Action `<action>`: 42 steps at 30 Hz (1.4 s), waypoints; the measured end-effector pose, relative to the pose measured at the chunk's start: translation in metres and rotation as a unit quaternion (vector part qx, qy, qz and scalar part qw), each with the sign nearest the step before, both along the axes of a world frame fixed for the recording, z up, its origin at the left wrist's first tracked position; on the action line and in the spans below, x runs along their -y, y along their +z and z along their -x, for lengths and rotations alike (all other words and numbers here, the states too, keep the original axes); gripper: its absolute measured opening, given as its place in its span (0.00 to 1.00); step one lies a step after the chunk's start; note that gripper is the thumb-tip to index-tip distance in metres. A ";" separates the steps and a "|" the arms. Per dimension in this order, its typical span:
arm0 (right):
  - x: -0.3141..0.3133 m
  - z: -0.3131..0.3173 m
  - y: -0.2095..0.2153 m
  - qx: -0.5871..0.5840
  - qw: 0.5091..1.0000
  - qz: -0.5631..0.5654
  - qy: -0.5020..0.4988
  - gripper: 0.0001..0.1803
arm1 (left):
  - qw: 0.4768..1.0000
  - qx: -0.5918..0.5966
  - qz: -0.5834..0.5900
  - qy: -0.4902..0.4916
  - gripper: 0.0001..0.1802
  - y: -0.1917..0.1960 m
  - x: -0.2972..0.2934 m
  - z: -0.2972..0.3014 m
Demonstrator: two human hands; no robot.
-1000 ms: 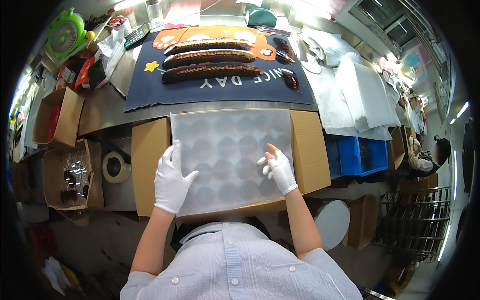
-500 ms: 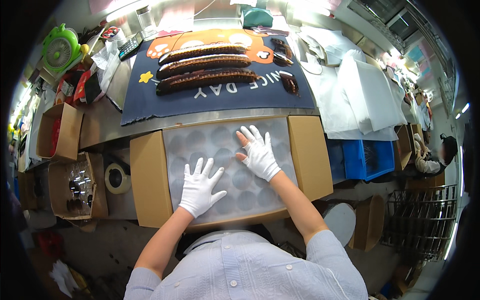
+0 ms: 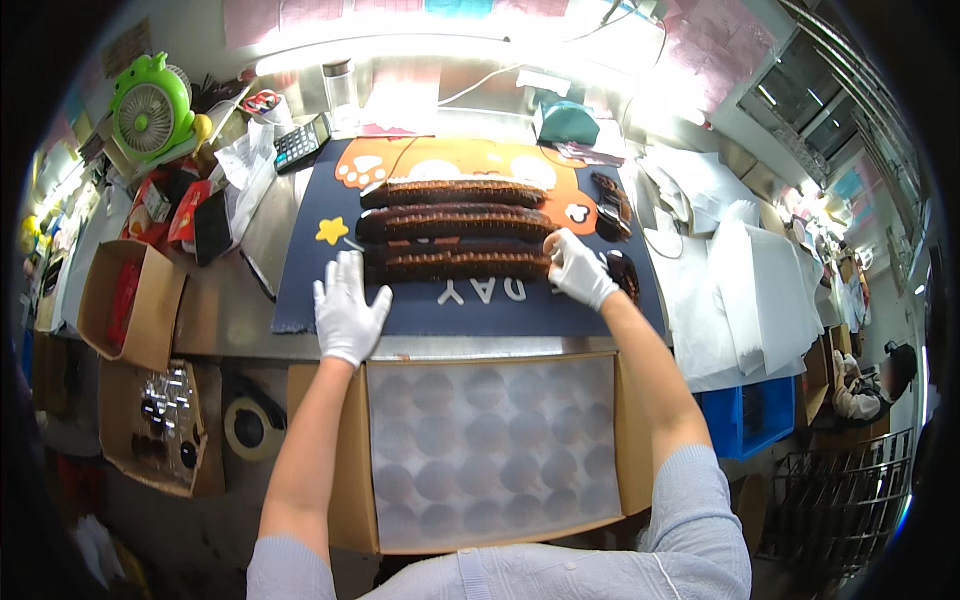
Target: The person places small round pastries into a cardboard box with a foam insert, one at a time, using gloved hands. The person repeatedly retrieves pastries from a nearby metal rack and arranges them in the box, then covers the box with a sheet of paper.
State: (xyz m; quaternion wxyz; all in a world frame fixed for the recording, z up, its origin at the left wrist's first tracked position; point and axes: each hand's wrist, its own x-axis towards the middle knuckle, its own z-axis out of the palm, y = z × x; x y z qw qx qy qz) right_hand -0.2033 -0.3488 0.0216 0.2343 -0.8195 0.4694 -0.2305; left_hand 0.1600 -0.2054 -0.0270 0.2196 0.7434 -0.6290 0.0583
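Three long rows of nested, glossy dark brown pieces lie side by side across a dark blue mat (image 3: 310, 295); their exact kind is hard to tell. White gloves cover both hands. My left hand (image 3: 350, 310) lies flat with its fingers out, beside the left end of the nearest row (image 3: 460, 264). At that row's right end, my right hand (image 3: 582, 270) has its fingers bent and closed on the end pieces, bare fingertips showing. Behind it lie the middle row (image 3: 455, 224) and the far row (image 3: 455, 193). Below my hands stands an open carton (image 3: 345, 470), covered inside by a translucent sheet (image 3: 500, 390) over round shapes.
Loose dark glossy pieces (image 3: 612, 205) lie at the mat's right. White paper sheets (image 3: 765, 290) hang over a blue bin (image 3: 745, 415). At left are a green fan (image 3: 150, 115), a calculator (image 3: 300, 143), small cartons (image 3: 130, 300) and a tape roll (image 3: 250, 428). Another person (image 3: 880, 385) sits far right.
Both hands have left the translucent sheet in the carton and reached forward to the mat, one at each end of the nearest row. The view has tilted up.
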 end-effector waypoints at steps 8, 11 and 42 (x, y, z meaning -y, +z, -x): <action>-0.034 -0.227 0.007 -0.064 0.948 0.271 0.158 0.13 | 0.994 -0.101 -0.004 -0.047 0.40 0.012 0.007 0.003; -0.044 -0.265 0.022 -0.135 0.955 0.200 0.171 0.11 | 0.973 -0.211 -0.056 -0.072 0.39 0.011 0.001 -0.020; -0.261 -0.151 0.017 -0.080 0.994 -0.071 0.020 0.16 | 0.417 -0.908 -0.037 -0.006 0.19 0.032 -0.269 0.095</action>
